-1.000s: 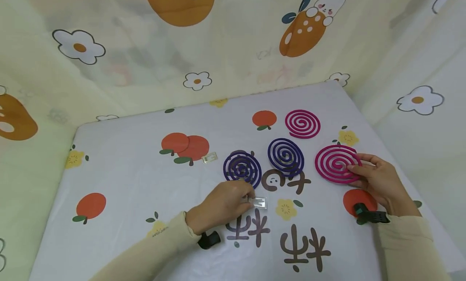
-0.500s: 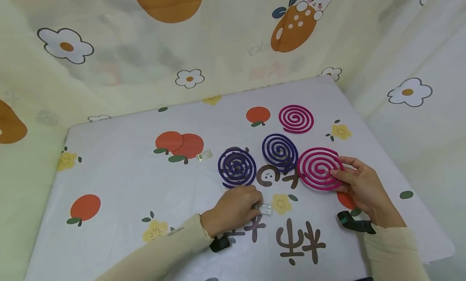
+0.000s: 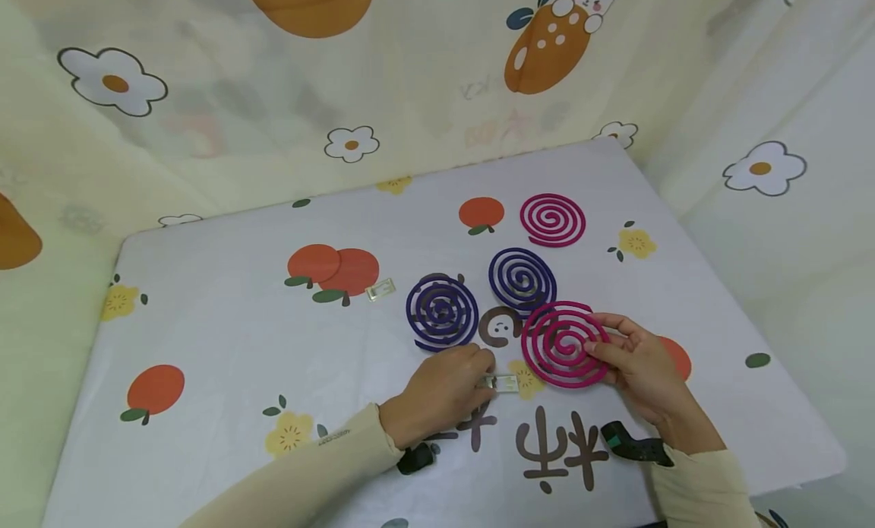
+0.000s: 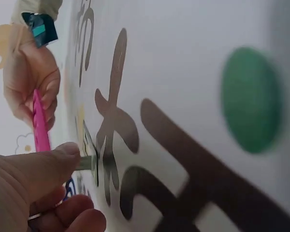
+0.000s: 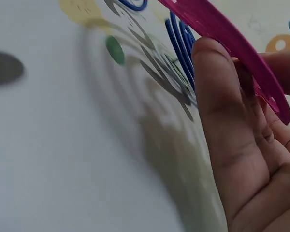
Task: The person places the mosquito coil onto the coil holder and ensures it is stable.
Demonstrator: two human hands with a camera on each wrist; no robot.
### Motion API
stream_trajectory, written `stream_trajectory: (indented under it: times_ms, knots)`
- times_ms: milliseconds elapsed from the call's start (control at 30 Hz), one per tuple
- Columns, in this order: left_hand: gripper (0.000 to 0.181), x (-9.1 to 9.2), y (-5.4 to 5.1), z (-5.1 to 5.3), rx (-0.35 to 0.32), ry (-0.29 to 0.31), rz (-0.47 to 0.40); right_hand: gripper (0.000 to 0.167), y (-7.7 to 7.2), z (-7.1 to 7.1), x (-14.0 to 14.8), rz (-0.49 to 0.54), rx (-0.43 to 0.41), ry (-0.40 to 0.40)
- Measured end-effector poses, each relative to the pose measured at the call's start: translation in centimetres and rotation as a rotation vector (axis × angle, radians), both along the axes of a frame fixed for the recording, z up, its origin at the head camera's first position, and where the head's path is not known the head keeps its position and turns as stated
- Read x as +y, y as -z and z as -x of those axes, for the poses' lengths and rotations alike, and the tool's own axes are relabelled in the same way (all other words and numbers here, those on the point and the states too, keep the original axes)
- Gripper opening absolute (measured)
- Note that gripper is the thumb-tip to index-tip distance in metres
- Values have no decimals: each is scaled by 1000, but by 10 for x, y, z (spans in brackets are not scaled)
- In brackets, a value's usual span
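Only the head view shows the far pink coil; the near pink coil juts leftward, pinched in the right grip; the left grip pinches a metallic piece.

The character 柿 ran upside down across the surface; faint reversed letters resembling "ky" marked the cloth backdrop; lettering on the left sleeve was too small to read.

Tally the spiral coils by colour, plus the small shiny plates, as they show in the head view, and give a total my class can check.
Pink coils: 2, one held in the right hand
Dark blue coils: 2, both on the table
Small shiny plates: 2, one held in the left hand
Total: 6
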State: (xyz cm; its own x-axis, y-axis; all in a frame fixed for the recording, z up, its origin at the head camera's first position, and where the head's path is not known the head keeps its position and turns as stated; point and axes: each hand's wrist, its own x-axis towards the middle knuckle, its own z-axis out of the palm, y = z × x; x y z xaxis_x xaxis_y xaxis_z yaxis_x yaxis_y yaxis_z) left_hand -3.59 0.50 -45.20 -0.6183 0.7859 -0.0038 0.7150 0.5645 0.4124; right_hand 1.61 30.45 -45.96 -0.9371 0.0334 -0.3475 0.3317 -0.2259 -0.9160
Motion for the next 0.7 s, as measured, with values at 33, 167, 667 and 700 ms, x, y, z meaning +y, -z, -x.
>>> stream_trajectory:
  times_ms: [33,167,667,700]
  knots:
    - [20,-3,-1,-1,10,9,2,31,0,-1,-3,-4,0,-4]
    - [19,-16,-2,-5,129,90,38,34,1,-3,-13,-12,17,-28]
    - [68,-37,2,-20,129,228,241,46,2,4,-38,3,-2,-142]
    - [69,-37,3,-20,130,227,242,47,2,5,-40,3,0,-148]
